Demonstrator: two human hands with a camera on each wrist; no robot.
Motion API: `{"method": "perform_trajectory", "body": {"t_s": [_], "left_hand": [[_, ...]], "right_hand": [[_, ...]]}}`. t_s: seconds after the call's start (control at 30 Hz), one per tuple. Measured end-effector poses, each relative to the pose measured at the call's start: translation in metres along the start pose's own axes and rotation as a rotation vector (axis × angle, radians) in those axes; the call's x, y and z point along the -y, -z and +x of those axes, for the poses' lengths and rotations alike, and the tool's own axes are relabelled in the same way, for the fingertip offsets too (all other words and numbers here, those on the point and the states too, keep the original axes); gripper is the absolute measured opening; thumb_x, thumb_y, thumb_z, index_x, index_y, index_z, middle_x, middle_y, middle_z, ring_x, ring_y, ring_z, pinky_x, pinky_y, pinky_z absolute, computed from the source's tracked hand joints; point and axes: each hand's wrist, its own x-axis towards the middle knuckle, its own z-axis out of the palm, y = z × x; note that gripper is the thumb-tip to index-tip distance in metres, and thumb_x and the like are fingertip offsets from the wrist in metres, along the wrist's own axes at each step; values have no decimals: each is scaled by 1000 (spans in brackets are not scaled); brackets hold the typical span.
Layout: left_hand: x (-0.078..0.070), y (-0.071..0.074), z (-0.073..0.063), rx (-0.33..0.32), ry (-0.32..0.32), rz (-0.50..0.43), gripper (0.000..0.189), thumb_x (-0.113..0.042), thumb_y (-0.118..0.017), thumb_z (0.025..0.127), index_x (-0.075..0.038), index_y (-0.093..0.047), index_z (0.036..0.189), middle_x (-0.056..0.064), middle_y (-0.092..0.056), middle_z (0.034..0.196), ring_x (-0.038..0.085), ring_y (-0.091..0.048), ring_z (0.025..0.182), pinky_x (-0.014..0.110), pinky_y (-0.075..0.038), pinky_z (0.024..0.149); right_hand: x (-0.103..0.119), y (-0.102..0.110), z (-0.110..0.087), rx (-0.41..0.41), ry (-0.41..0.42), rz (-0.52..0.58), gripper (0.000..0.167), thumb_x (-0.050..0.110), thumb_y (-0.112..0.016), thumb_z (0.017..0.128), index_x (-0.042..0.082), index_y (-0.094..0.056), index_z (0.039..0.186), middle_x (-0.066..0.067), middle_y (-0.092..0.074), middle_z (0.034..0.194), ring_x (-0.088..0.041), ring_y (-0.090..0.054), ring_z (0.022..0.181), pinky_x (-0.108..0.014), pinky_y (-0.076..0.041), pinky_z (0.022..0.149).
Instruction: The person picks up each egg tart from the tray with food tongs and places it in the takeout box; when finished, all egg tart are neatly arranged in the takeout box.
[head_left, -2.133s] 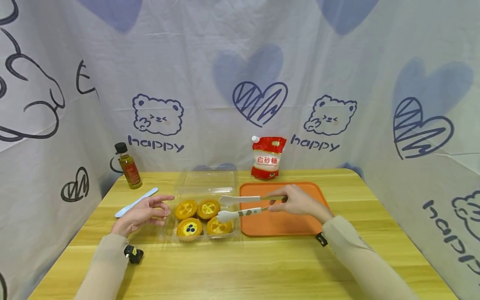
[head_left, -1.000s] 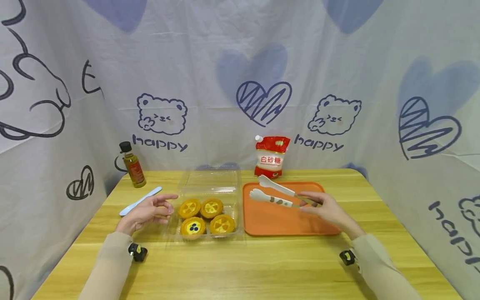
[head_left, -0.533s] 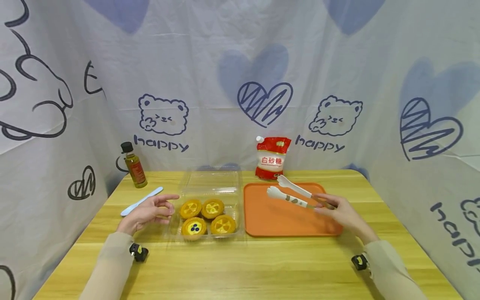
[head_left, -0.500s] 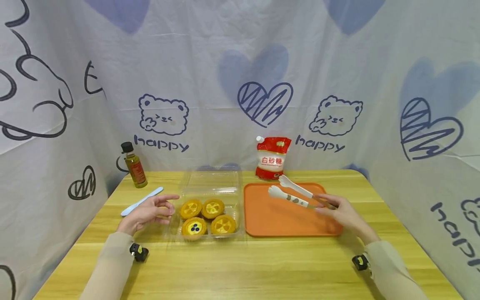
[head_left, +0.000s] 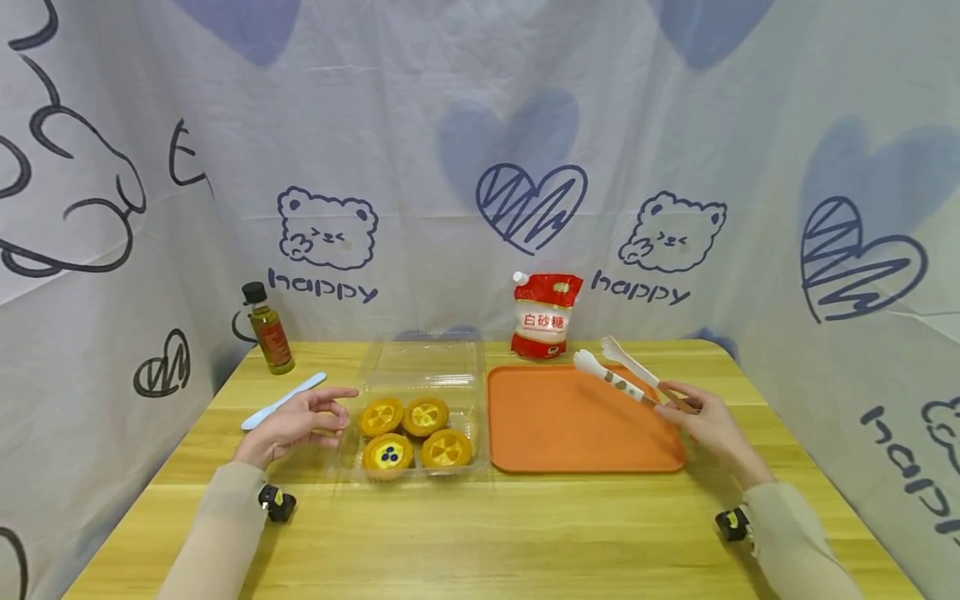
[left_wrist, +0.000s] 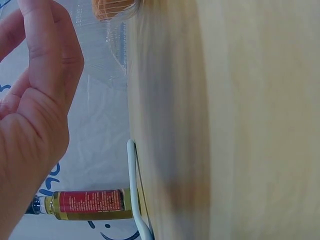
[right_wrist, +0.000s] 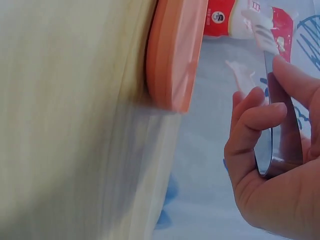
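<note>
My right hand (head_left: 708, 421) holds a pair of tongs (head_left: 613, 381) by the metal end, above the right part of the orange tray (head_left: 570, 433). The white tips of the tongs stand apart with nothing between them. In the right wrist view, fingers and thumb curl round the metal bend of the tongs (right_wrist: 282, 140). My left hand (head_left: 300, 425) hovers with loosely bent fingers beside a clear plastic box (head_left: 480, 446), lid tilted back. Inside the box sit several egg tarts (head_left: 447, 450); one of them (head_left: 387, 454) is topped with blue berries.
A pale blue plastic knife (head_left: 285, 402) lies left, behind the left hand. At the back left stands an oil bottle (head_left: 271, 335) with a black cap. A red and white sugar pouch (head_left: 542, 317) stands behind the tray. The wooden table (head_left: 480, 542) meets printed cloth walls on three sides.
My right hand has carried the tongs from over the tarts to the right, across the tray to its right end. The left hand keeps nearly the same place.
</note>
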Motion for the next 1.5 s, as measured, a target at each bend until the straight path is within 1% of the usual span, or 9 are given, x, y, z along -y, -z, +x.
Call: {"method": "perform_trajectory", "body": {"t_s": [0.07,0.23,0.43,0.5,0.77,0.97,1.17,1.37,1.5], "left_hand": [[0,0,0,-4,3,2,66,-2,-63,93,1,-31,150,8,-61,101,18,-66,76,30,-61,69],[1,0,0,-9,12,0,66,-2,-63,92,0,-32,150,9,-62,101,18,-66,75,31,-61,69],[0,0,1,-13,18,3,66,-2,-64,92,0,-32,150,7,-61,101,17,-66,75,30,-61,69],[-1,0,1,-13,20,6,67,-2,-64,92,0,-32,150,8,-61,101,18,-66,76,30,-61,69],[-2,0,-1,0,16,5,69,-3,-65,92,2,-30,151,8,-61,101,19,-66,78,31,-61,70],[-3,0,-1,4,10,4,69,-4,-65,92,2,-30,151,5,-62,99,19,-67,77,31,-61,70],[-2,0,-1,6,10,3,68,-4,-65,92,2,-30,151,8,-62,102,19,-67,78,32,-61,71],[-2,0,-1,1,8,6,67,-3,-64,92,1,-31,151,8,-61,102,18,-66,77,31,-61,70],[-1,0,-1,-7,11,5,66,-3,-64,92,0,-32,150,9,-62,102,17,-66,77,31,-61,70]], "right_hand": [[-2,3,0,-10,-6,-8,66,32,-67,94,3,-41,148,-27,-62,120,-13,-56,67,-29,-45,48],[-10,10,-2,-11,-3,10,67,28,-63,97,-1,-35,150,-27,-63,116,-11,-56,65,-29,-46,47],[-21,22,-2,-3,-6,29,69,25,-62,97,-2,-30,151,-6,-66,104,-10,-57,67,-29,-50,50],[-24,25,-2,-2,-3,37,70,23,-63,97,-2,-28,152,-3,-64,103,-10,-58,66,-28,-52,51],[-34,33,-1,5,-41,43,74,21,-62,98,0,-20,155,-14,-55,115,-11,-60,67,-27,-56,57],[-40,36,-2,1,-52,65,71,19,-62,97,-6,-24,151,-8,-54,109,-8,-62,76,-27,-57,61],[-46,38,-1,-13,-89,126,68,17,-63,96,-8,-26,148,2,-55,103,-5,-62,77,-25,-58,65],[-53,40,0,-3,-120,86,68,17,-63,96,-9,-26,147,-12,-49,113,-6,-61,76,-26,-59,67],[-53,42,0,18,-140,93,71,19,-62,97,-11,-23,147,-11,-51,111,-5,-62,79,-26,-59,69]]}}
